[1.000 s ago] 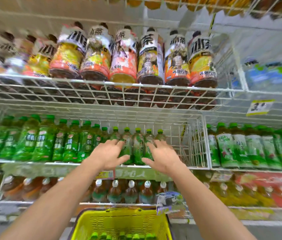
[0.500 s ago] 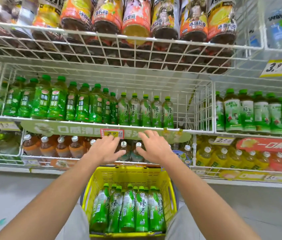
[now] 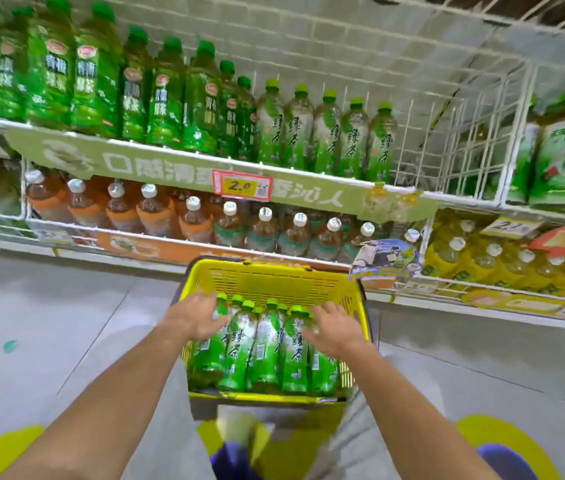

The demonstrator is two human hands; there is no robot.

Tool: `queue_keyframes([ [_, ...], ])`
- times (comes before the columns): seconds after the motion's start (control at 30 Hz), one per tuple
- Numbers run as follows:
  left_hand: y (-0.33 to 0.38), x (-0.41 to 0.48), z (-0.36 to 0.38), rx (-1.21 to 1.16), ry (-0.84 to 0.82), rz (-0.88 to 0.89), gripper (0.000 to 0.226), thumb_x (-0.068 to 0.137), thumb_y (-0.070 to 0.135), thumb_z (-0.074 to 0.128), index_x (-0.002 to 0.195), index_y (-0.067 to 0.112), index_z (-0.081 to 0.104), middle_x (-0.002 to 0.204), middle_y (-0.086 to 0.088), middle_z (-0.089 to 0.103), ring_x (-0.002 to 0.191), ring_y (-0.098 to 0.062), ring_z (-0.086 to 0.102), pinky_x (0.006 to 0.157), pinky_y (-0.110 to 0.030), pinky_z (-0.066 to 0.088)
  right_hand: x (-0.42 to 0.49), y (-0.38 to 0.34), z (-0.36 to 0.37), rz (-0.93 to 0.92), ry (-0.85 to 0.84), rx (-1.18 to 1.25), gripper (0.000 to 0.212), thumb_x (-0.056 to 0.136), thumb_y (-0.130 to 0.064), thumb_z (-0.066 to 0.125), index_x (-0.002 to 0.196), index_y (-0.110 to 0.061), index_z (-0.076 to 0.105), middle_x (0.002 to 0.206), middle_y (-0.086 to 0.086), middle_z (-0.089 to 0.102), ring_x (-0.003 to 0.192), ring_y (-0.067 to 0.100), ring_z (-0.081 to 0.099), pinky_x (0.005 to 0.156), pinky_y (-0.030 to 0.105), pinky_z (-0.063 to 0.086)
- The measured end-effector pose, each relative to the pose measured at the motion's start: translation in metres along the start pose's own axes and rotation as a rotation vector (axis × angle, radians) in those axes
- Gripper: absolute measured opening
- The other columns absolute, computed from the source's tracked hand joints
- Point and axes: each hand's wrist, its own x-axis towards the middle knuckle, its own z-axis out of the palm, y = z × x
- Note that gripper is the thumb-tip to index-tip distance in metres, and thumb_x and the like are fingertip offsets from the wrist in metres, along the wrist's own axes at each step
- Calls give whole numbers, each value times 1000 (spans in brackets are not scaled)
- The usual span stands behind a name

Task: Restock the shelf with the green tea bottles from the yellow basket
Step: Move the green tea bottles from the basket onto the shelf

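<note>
- The left hand (image 3: 198, 318) is released, fingers spread and a little bent. It hovers palm down over the neck of the leftmost bottle in the basket and grasps nothing. Whether a fingertip brushes the cap, I cannot tell.
- The right hand (image 3: 334, 329) is just as loose, fingers splayed over the rightmost bottles. It holds nothing either.
- Both forearms come in from 7 and 5 o'clock and slope forward and down, drawing together over the basket.
- The yellow basket (image 3: 270, 271) sits low in front of the person, at 6 o'clock from the shelf. The green tea bottles (image 3: 263, 344) lie in it side by side, packed close, caps toward 12 o'clock.
- On the wire shelf (image 3: 454, 197), at 12 o'clock from the basket, a matching row of five (image 3: 326, 133) stands upright.
- At 9 o'clock of that row stand darker green bottles (image 3: 94, 74), touching shoulder to shoulder.
- A yellow price tag (image 3: 242, 185) hangs on the shelf edge below them.
- One level down, brown tea bottles (image 3: 156, 213) with white caps stand in a line.
</note>
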Motion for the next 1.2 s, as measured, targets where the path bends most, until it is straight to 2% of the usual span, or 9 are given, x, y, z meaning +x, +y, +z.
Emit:
queue_keyframes([
  [0.23,-6,38,41,-135,-20,-38,58,96,57,51,129,9,51,132,-19,58,127,-36,51,112,-47,35,28,38,38,128,-51,81,75,101,-57,49,160,-17,25,160,16,31,146,38,30,117,51,32],
  [0.4,-3,52,57,-226,59,-90,57,95,48,61,130,5,49,126,-22,56,121,-39,52,99,-46,42,51,38,62,172,-27,219,63,100,-45,54,149,-8,38,144,18,45,131,37,48,105,50,46],
  [0.53,0,59,64,-271,110,-132,63,92,42,69,139,7,46,127,-21,58,123,-38,51,100,-45,39,52,36,76,240,63,354,66,97,-38,64,147,-4,38,143,18,46,130,35,48,105,44,43],
  [0.67,-2,69,63,-333,117,-176,62,87,41,75,134,8,52,125,-19,63,121,-37,55,99,-43,40,52,41,78,270,86,493,69,92,-38,72,148,-12,42,142,12,49,127,28,51,107,39,43],
  [0.83,-9,72,58,-509,93,-224,69,79,35,86,133,7,54,122,-16,65,117,-34,56,86,-33,41,55,48,77,321,85,632,73,86,-42,79,145,-14,45,140,8,56,103,22,66,93,39,57],
  [0.9,-13,72,58,-566,74,-248,68,76,33,88,129,7,54,122,-14,62,108,-29,55,83,-31,41,55,48,74,343,27,644,79,88,-43,78,149,-10,42,137,10,58,96,20,64,82,30,52],
  [1.0,-18,71,56,-598,13,-264,71,73,34,91,126,6,52,125,-15,60,103,-27,53,83,-32,42,52,49,76,348,-35,669,86,87,-48,76,153,-7,37,134,13,61,101,23,60,80,29,46],
  [1.13,-16,62,55,-593,-38,-237,86,69,38,92,134,2,49,137,-19,49,122,-33,51,93,-35,43,46,50,76,336,35,729,86,84,-47,80,149,-4,44,97,0,58,100,24,57,72,27,45],
  [1.2,-12,55,55,-634,-5,-238,83,71,32,92,134,2,49,138,-20,48,124,-33,49,94,-35,42,37,48,71,316,93,739,87,83,-45,81,151,-6,43,122,9,63,115,27,59,81,29,47],
])
